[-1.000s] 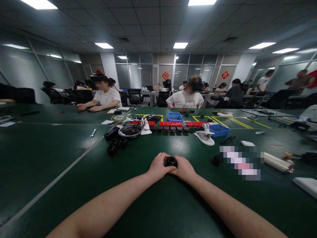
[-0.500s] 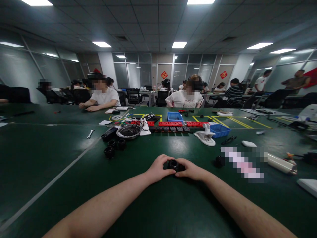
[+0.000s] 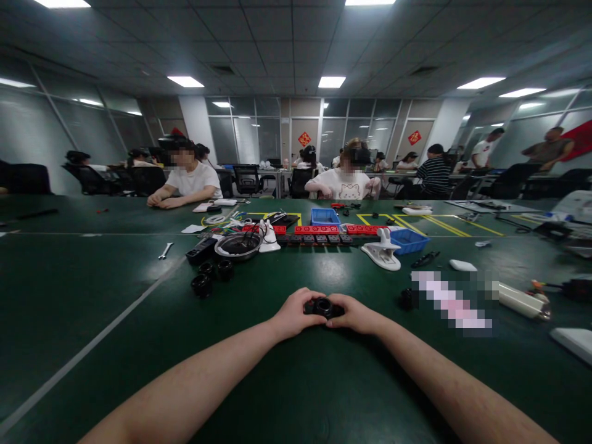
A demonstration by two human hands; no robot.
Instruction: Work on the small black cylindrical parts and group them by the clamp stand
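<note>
A round black part [image 3: 322, 306] with a ring-shaped opening on top is held between my two hands, low over the green table [image 3: 259, 394]. My left hand [image 3: 296, 316] curves around its left side, thumb in front and fingers behind. On the other side my right hand [image 3: 355, 314] grips it the same way, and the two thumbs nearly meet in front. Another black part [image 3: 407, 298] stands to the right of my hands. Several similar black parts [image 3: 201, 285] are grouped on the left.
Beyond my hands lie a round metal pan [image 3: 238, 245], white clip stands [image 3: 383, 250], red strips [image 3: 317, 229] and blue trays [image 3: 407, 241]. A wrench [image 3: 166, 250] is at left, a cream cylinder [image 3: 520, 300] at right. People sit across the table.
The view has shifted slightly. Both hands keep their hold on the black part. The person opposite in the printed shirt has raised their hands.
</note>
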